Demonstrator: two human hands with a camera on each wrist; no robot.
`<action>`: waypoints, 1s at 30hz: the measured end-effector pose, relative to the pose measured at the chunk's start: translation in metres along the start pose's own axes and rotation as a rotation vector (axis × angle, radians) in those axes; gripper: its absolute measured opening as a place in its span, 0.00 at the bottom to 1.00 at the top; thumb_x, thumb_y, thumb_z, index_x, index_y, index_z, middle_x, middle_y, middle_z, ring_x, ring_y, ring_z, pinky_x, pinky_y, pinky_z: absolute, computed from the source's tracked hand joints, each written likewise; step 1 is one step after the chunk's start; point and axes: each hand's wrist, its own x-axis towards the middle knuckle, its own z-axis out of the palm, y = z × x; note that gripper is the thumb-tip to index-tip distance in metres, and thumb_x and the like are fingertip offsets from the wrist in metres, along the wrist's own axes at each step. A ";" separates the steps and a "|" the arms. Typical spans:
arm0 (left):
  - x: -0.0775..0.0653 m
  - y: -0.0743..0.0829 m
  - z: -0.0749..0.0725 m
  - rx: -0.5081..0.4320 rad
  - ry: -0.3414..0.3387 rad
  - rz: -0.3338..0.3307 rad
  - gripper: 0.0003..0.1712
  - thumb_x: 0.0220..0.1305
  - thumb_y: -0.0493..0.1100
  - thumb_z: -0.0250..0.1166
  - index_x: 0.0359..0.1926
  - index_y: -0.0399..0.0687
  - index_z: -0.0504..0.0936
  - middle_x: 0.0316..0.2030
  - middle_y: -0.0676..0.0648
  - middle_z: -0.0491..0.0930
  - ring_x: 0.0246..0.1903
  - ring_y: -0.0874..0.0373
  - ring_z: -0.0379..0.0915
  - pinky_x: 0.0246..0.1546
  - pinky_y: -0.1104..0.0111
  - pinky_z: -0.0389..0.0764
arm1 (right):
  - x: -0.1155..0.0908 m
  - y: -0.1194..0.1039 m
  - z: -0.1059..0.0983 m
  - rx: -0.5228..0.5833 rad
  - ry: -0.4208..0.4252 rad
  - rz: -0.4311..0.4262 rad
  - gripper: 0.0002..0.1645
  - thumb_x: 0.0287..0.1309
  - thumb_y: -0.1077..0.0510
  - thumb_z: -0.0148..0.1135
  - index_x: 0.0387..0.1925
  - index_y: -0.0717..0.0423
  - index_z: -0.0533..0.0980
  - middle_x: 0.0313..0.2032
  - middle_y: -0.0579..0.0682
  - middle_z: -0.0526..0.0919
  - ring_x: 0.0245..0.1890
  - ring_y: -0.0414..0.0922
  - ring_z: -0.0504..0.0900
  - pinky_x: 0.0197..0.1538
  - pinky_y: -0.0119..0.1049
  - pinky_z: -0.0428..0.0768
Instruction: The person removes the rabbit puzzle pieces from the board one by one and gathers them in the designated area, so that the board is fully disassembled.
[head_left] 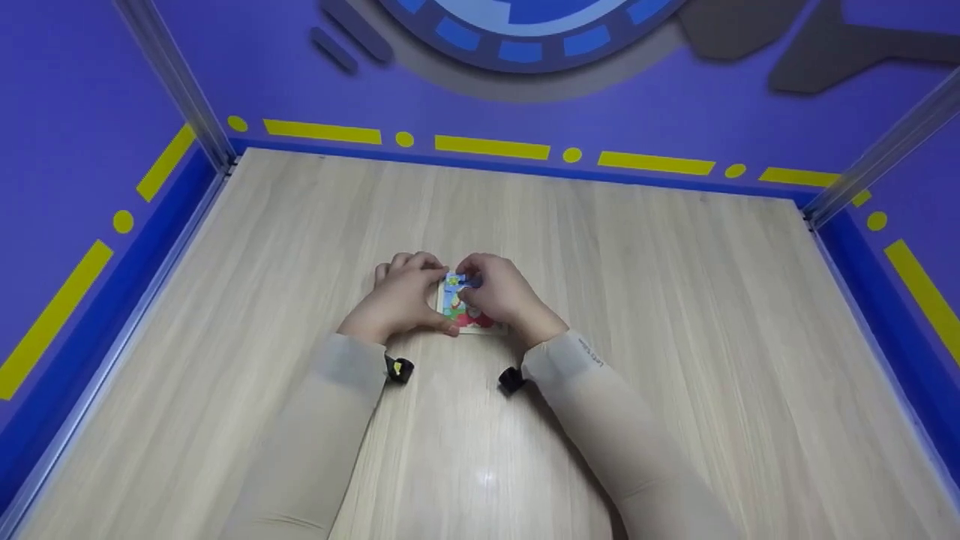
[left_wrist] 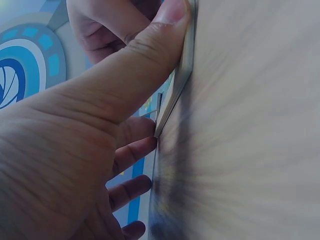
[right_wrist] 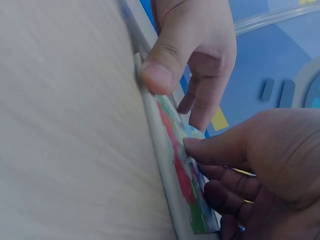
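Sleeves are reaching | left hand: fingers clamping board | right hand: fingers pinching piece | steady bracing is helping

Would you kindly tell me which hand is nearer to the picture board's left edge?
Left: the left hand spans the left edge, thumb at its near end. The right hand is farther right, over the picture board.

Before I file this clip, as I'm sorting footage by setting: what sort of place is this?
Probably a purpose-built booth or display stand: printed purple-blue panels with yellow dashes wall it in, metal posts stand at the corners, and a wood-grain tabletop lies between.
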 end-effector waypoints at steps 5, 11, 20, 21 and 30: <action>0.001 0.002 0.000 -0.003 0.008 0.006 0.66 0.46 0.67 0.92 0.82 0.45 0.77 0.78 0.48 0.73 0.82 0.40 0.56 0.81 0.41 0.54 | 0.001 0.002 -0.005 -0.040 -0.008 -0.021 0.19 0.74 0.62 0.73 0.63 0.58 0.85 0.56 0.56 0.91 0.57 0.52 0.87 0.67 0.52 0.85; 0.002 0.003 0.000 -0.015 0.012 0.008 0.65 0.46 0.66 0.92 0.81 0.45 0.77 0.78 0.48 0.72 0.82 0.40 0.56 0.81 0.42 0.54 | 0.001 0.005 -0.014 -0.025 -0.075 -0.033 0.18 0.78 0.57 0.71 0.64 0.56 0.84 0.55 0.54 0.90 0.54 0.50 0.86 0.64 0.50 0.85; 0.001 0.003 0.001 -0.019 -0.019 -0.014 0.66 0.48 0.66 0.91 0.82 0.44 0.75 0.80 0.47 0.69 0.82 0.40 0.53 0.81 0.44 0.54 | -0.004 0.021 -0.041 0.066 -0.133 -0.030 0.19 0.82 0.55 0.66 0.67 0.51 0.83 0.63 0.53 0.87 0.65 0.53 0.86 0.72 0.54 0.83; 0.002 0.004 0.001 -0.016 -0.020 -0.013 0.65 0.48 0.66 0.91 0.82 0.44 0.76 0.81 0.46 0.69 0.82 0.40 0.53 0.81 0.44 0.54 | -0.005 0.024 -0.047 0.066 -0.120 -0.031 0.19 0.82 0.55 0.66 0.67 0.51 0.83 0.64 0.53 0.87 0.66 0.53 0.85 0.73 0.55 0.82; 0.001 0.006 0.002 -0.003 -0.016 -0.014 0.60 0.48 0.64 0.92 0.78 0.44 0.81 0.79 0.46 0.71 0.80 0.41 0.56 0.80 0.45 0.56 | -0.013 0.063 -0.082 0.081 0.076 -0.034 0.20 0.83 0.57 0.64 0.69 0.57 0.82 0.65 0.58 0.83 0.64 0.56 0.80 0.68 0.53 0.80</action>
